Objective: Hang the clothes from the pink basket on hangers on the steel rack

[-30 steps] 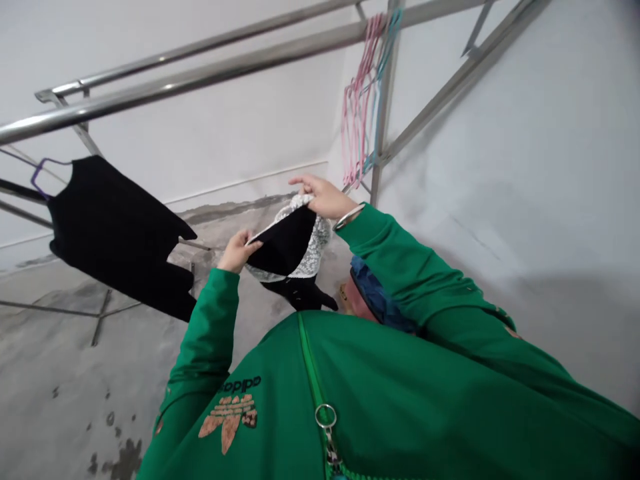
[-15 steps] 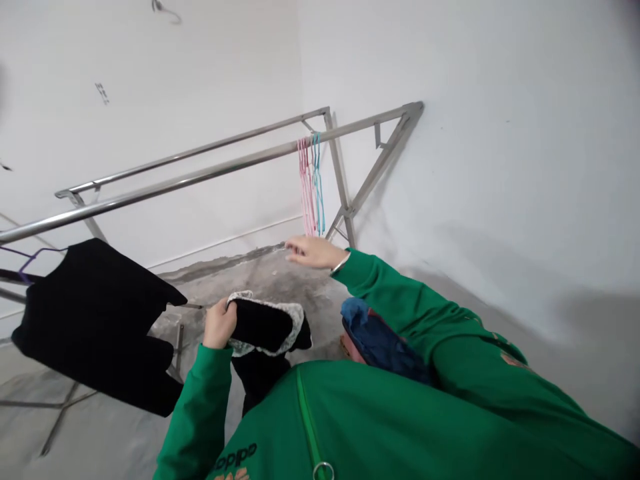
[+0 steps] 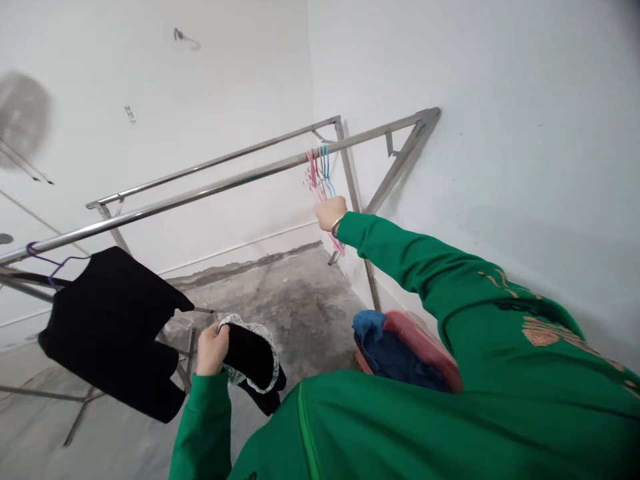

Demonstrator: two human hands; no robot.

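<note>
Crowded reach, one-handed hold

The left hand (image 3: 213,349) grips one edge of the lace-trimmed black garment (image 3: 249,355), below the near rack rail (image 3: 225,183). Bunched toward that rail's right end, the hangers (image 3: 313,170) could tangle if tugged together — and the garment, held at one spot, could slip. The right hand (image 3: 331,213), at the hangers, hides its fingers — whether it grips, I can't tell.

a blurred fan (image 3: 24,110) shows left of a wire (image 3: 179,34) on the wall (image 3: 245,73).

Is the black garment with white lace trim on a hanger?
No, the person's bare left hand holds the lace-trimmed black garment.
</note>
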